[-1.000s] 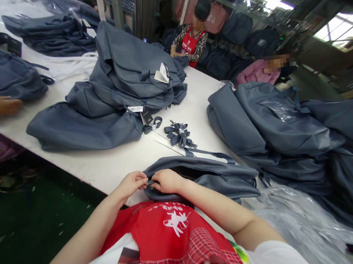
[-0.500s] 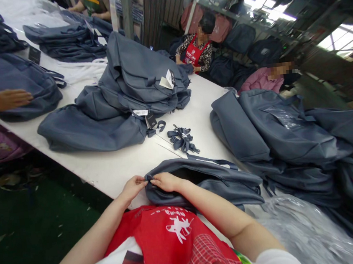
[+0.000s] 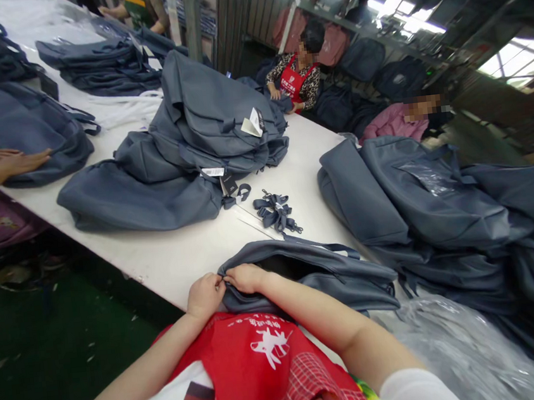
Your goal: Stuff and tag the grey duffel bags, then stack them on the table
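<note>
A dark blue bag (image 3: 351, 271) lies at the table's near edge, in front of my red apron, its dark opening facing up. My left hand (image 3: 205, 294) is closed at the bag's left end, fingertips pinched on its edge. Right beside it, my right hand (image 3: 245, 278) also pinches that end of the bag, back of the hand upward. Both sets of fingertips nearly touch; any small part between them is hidden. Just beyond the bag lies a bundle of blue straps with metal hooks (image 3: 277, 210).
Stuffed blue bags with paper tags (image 3: 220, 112) are heaped across the white table (image 3: 177, 254). More bags (image 3: 419, 196) pile up on the right, above clear plastic wrapping (image 3: 457, 333). At left, a co-worker's hands (image 3: 10, 163) rest on another bag. Other people sit or stand farther back.
My left hand has turned and drawn in closer to the bag's end, its fingers more curled. My right hand has barely shifted. The co-worker's hands at left have come down onto their bag.
</note>
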`<action>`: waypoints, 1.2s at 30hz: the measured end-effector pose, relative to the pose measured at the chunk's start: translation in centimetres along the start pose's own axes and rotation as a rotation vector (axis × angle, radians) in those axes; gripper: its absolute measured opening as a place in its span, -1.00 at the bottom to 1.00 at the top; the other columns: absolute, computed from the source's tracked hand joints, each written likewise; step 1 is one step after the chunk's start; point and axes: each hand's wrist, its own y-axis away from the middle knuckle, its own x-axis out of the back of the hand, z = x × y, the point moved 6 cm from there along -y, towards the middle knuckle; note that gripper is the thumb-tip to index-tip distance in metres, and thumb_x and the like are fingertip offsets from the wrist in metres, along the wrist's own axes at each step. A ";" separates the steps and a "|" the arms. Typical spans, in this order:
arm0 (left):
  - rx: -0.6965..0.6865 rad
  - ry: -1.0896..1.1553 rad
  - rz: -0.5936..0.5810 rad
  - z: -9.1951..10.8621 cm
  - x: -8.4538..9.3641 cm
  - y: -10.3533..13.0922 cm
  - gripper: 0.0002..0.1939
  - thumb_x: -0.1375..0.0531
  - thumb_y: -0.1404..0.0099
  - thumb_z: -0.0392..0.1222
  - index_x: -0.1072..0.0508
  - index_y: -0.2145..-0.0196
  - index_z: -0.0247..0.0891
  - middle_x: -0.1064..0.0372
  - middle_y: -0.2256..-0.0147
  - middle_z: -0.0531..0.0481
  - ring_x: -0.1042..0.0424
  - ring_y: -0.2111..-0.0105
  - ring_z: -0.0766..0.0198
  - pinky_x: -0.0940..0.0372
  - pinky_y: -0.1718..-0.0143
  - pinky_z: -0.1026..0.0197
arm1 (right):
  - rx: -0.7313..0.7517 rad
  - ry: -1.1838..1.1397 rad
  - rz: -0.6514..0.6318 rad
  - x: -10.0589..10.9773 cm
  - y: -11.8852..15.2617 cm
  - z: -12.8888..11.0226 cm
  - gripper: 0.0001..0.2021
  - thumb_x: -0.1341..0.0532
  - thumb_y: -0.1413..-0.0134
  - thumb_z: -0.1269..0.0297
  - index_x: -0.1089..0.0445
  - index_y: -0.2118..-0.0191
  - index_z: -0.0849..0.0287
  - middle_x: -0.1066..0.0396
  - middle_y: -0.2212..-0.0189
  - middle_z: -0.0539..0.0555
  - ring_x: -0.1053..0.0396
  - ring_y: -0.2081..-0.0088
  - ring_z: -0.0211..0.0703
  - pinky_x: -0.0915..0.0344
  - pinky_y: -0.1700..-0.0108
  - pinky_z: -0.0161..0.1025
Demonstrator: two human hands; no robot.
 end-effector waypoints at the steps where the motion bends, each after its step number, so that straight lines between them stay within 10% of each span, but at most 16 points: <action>1: -0.005 -0.013 -0.003 0.1 -0.1 0.0 -0.76 -0.04 -0.26 -0.19 -0.48 0.42 -0.23 -0.46 0.35 -0.10 -0.44 0.30 0.15 -0.22 0.25 0.19 | -0.004 0.006 -0.022 -0.1 -0.3 0.0 -0.57 0.12 -0.31 0.08 -0.42 0.10 0.20 -0.49 0.10 0.25 -0.46 0.07 0.11 -0.37 0.10 -0.05; 8: -0.036 -0.059 -0.047 -0.3 -0.2 -0.1 -0.79 -0.06 -0.25 -0.15 -0.47 0.40 -0.22 -0.47 0.35 -0.09 -0.45 0.32 0.14 -0.25 0.29 0.19 | -0.105 -0.011 -0.102 0.2 -0.2 -1.1 -0.68 -0.09 -0.19 0.18 -0.51 0.23 0.30 -0.52 0.19 0.31 -0.51 0.18 0.14 -0.43 0.20 -0.08; 13: -0.118 -0.024 0.004 0.7 2.5 -0.7 -0.74 -0.04 -0.30 -0.08 -0.44 0.23 -0.25 -0.45 0.22 -0.16 -0.45 0.25 0.12 -0.33 0.22 0.16 | -0.198 -0.044 0.111 2.5 7.3 0.0 -0.64 -0.06 -0.23 0.17 -0.44 0.10 0.35 -0.50 0.15 0.35 -0.47 0.12 0.13 -0.39 0.12 -0.08; 17: -0.542 0.037 0.079 7.2 5.0 -1.0 -0.78 -0.07 -0.30 -0.12 -0.49 0.25 -0.20 -0.18 -0.16 -0.19 -0.21 -0.15 0.02 -0.16 -0.16 0.00 | -0.551 0.002 0.444 4.7 14.8 5.3 -0.61 0.00 -0.27 0.15 -0.44 0.12 0.36 -0.49 0.16 0.37 -0.45 0.10 0.14 -0.33 0.05 -0.04; 19: -0.709 0.010 0.017 10.9 4.6 -1.7 -0.75 -0.10 -0.28 -0.17 -0.50 0.13 -0.15 0.05 -0.30 -0.13 0.01 -0.27 -0.06 -0.03 -0.24 -0.12 | -0.566 -0.066 0.378 3.6 16.1 7.3 -0.56 -0.03 -0.24 0.07 -0.40 0.00 0.32 -0.45 0.05 0.35 -0.41 0.02 0.14 -0.30 0.00 -0.04; 23: -0.666 -0.017 0.035 15.0 3.3 -5.5 -0.57 -0.08 -0.27 -0.29 -0.37 -0.09 -0.13 0.15 -0.33 -0.19 0.01 -0.27 -0.11 -0.04 -0.21 -0.22 | -0.326 -0.285 0.090 -0.6 16.0 7.3 -0.53 -0.04 -0.22 0.03 -0.29 -0.18 0.08 -0.35 -0.12 0.13 -0.34 -0.10 -0.01 -0.28 -0.04 -0.16; 29: -0.817 -0.046 0.055 19.7 4.1 -5.9 -0.77 -0.08 -0.20 -0.33 -0.54 0.29 -0.24 0.00 -0.29 -0.14 0.02 -0.28 -0.07 -0.04 -0.25 -0.16 | -0.336 -0.155 0.465 -0.6 20.2 4.9 -0.61 -0.01 -0.28 0.12 -0.50 0.13 0.25 -0.53 0.18 0.24 -0.46 0.12 0.00 -0.19 -0.03 -0.09; 36: -0.945 -0.056 -0.072 24.6 4.7 -3.1 -0.80 -0.10 -0.11 -0.32 -0.54 0.39 -0.24 -0.09 -0.25 -0.11 -0.07 -0.24 -0.04 -0.06 -0.25 -0.10 | -0.317 -0.174 0.529 -2.9 22.4 4.3 -0.59 0.02 -0.31 0.15 -0.50 0.33 0.25 -0.54 0.34 0.19 -0.46 0.24 -0.09 -0.16 -0.04 -0.09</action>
